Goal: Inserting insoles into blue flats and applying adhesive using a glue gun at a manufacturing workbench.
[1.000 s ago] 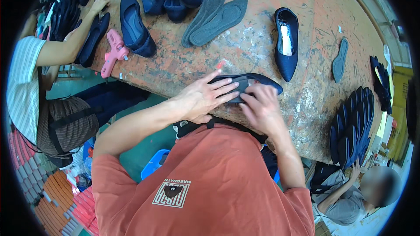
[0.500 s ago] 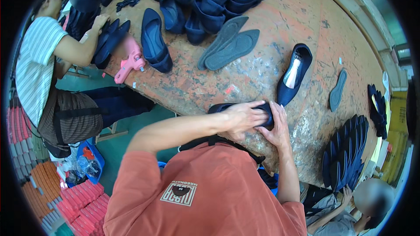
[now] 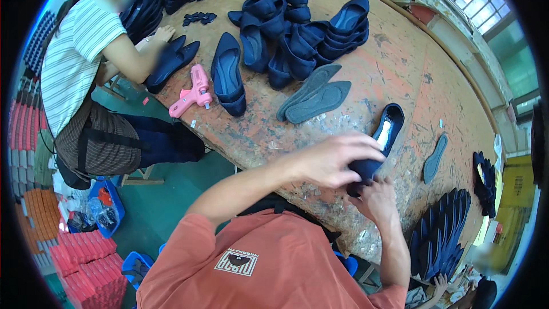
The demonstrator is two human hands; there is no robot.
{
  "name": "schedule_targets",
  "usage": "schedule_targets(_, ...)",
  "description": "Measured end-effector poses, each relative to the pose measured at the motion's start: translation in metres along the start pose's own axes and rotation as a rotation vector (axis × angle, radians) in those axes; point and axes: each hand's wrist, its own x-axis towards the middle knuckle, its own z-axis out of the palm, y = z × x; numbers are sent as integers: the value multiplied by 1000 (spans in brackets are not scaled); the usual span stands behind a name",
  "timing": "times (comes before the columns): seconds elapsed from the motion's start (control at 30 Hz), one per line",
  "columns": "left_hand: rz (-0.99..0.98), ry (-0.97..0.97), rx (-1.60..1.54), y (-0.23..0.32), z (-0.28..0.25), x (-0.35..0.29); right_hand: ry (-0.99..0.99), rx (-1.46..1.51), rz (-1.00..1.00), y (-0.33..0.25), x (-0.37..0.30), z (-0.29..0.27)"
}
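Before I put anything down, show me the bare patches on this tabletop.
Widest: the stained tabletop between the heap of dark shoes and the single grey insole. Smaller: between the paired grey insoles and the near edge, left of the left hand. Crowded: the far left, the heap, and the near-right corner with its stacked dark pieces.
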Motion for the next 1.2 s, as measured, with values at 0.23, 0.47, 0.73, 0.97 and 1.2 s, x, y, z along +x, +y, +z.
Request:
schedule_targets(0.23, 103, -152, -66, 1, -6, -1, -137, 183, -152, 16, -11, 24)
schedule_targets(0.47, -526, 64, -323, -101, -25, -142, 228, 185, -445, -15, 43, 43)
schedule_targets(0.73, -499, 48, -329, -114, -17, -132, 306, 331, -244, -95, 115, 49)
schedule_targets(0.97, -376, 13, 146, -92, -26, -132, 258, 361, -155, -49, 35, 41)
schedule_targets(1.2, -119, 423, 909, -39, -136, -165, 738, 210, -112, 9, 161, 20)
